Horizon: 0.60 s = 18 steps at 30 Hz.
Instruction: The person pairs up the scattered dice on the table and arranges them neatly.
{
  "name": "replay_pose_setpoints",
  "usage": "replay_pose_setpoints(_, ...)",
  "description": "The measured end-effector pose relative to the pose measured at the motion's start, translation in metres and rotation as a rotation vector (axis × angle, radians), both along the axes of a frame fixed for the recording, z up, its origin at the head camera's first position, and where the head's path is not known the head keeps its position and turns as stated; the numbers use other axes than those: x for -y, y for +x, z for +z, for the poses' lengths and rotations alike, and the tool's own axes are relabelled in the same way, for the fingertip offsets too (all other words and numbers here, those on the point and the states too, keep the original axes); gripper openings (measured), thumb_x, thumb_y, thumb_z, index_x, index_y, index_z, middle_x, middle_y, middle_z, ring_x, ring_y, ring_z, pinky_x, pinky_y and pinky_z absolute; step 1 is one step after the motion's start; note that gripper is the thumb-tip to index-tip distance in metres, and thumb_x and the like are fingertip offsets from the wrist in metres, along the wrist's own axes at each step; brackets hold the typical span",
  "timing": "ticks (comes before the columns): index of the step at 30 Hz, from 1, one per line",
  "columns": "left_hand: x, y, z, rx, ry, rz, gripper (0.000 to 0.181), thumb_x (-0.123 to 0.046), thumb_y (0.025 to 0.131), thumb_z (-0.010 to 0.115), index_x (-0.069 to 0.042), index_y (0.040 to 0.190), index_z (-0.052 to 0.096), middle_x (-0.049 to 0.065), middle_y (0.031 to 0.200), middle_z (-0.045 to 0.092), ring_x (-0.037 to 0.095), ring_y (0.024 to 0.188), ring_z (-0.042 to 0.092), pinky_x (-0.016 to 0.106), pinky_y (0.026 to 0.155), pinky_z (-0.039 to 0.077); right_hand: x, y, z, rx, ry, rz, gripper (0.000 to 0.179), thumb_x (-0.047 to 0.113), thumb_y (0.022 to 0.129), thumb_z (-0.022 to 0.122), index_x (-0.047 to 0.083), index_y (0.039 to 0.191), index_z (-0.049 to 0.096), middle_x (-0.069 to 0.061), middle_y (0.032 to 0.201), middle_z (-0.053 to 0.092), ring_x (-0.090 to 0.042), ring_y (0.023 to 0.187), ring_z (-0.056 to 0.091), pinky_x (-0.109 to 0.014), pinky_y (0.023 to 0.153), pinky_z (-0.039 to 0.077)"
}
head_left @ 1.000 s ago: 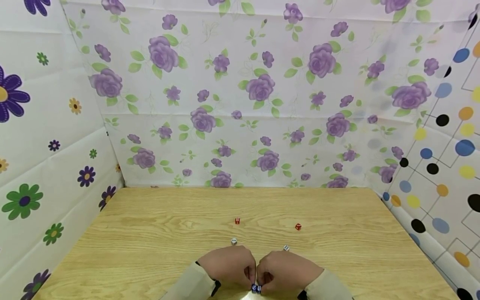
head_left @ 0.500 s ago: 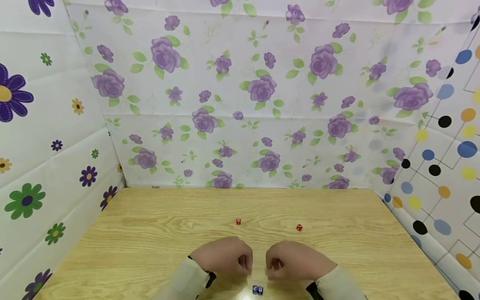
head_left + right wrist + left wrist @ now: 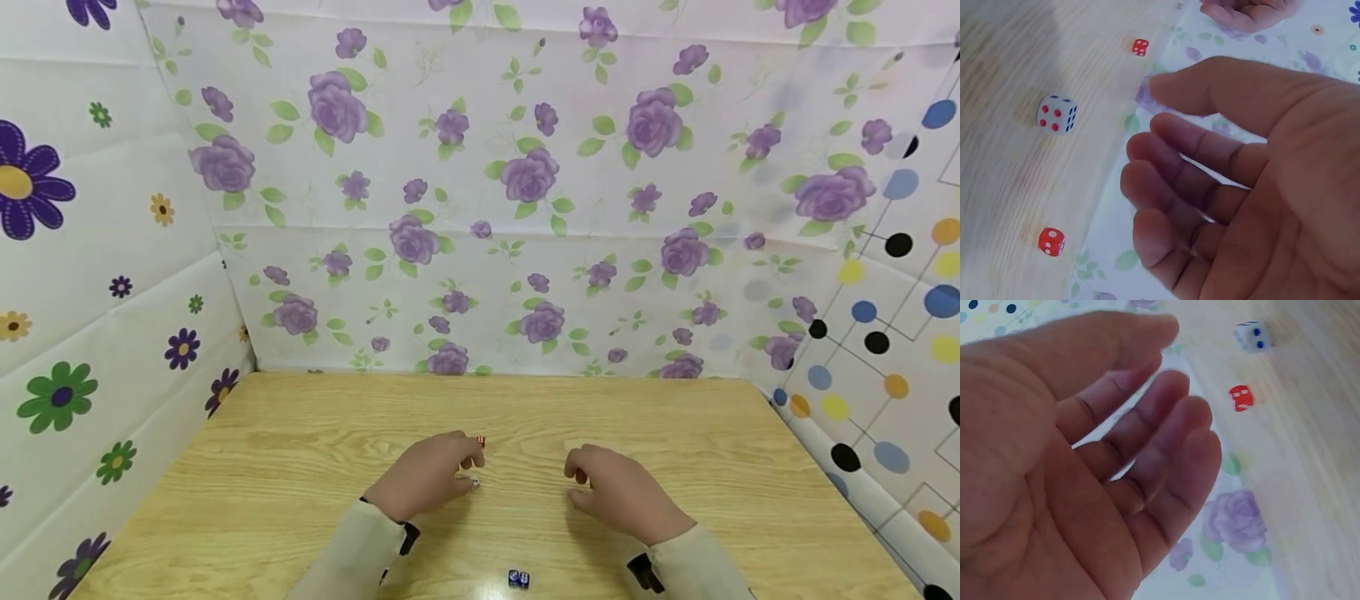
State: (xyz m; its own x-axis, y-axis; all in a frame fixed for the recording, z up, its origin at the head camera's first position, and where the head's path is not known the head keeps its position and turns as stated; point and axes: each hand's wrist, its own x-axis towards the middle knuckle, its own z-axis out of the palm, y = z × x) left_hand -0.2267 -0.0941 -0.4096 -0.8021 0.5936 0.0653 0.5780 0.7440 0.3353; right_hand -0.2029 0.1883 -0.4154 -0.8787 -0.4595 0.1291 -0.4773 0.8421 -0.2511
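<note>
While the wood-grained table (image 3: 300, 408) spreads beneath, the left hand (image 3: 427, 475) and right hand (image 3: 630, 492) hang empty, apart, fingers loosely bent. Two blue dice (image 3: 513, 577), seemingly touching, lie nearest; by the left hand, a blue-pipped white die (image 3: 1252, 337) and a smaller, white-pipped red die (image 3: 1241, 398).

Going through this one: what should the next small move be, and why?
Probably have the left hand pinch the white die that shows right beside it in the head view. The left wrist view shows its fingers parted from the thumb with nothing between, and the blue dice sit paired side by side, so the whites seem next.
</note>
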Motion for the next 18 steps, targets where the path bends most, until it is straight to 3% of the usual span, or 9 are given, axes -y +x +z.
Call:
replay_pose_setpoints(4,0.000,-0.002,-0.009,0.019,-0.031,0.009,0.025,-0.019,0.086,0.070,-0.017,0.111,0.066,-0.002,0.099,0.062,0.007,0.082,0.057,0.026,0.070,0.049,0.001,0.001,-0.004,0.015,0.040,-0.060,0.016,0.018,0.080,0.075,0.013,0.092,0.065,0.005,0.080,0.057,-0.006,0.068,0.051,-0.029,0.059,0.046)
replay_pose_setpoints(10,-0.001,-0.002,-0.019,0.058,-0.074,0.006,0.027,-0.015,0.086,0.070,-0.021,0.112,0.068,-0.004,0.101,0.063,0.005,0.080,0.056,0.026,0.069,0.050,0.001,0.000,-0.011,0.126,0.074,-0.112,0.015,0.011,0.081,0.073,0.011,0.093,0.065,0.001,0.082,0.062,-0.013,0.071,0.058,-0.034,0.063,0.049)
replay_pose_setpoints(18,-0.001,0.001,-0.021,0.072,-0.042,0.017,0.012,-0.010,0.083,0.071,-0.019,0.091,0.071,-0.010,0.086,0.065,0.002,0.075,0.057,0.025,0.069,0.050,0.000,-0.001,-0.021,0.114,0.072,-0.086,0.010,0.013,0.084,0.069,0.018,0.081,0.062,0.011,0.073,0.057,-0.006,0.063,0.051,-0.030,0.058,0.045)
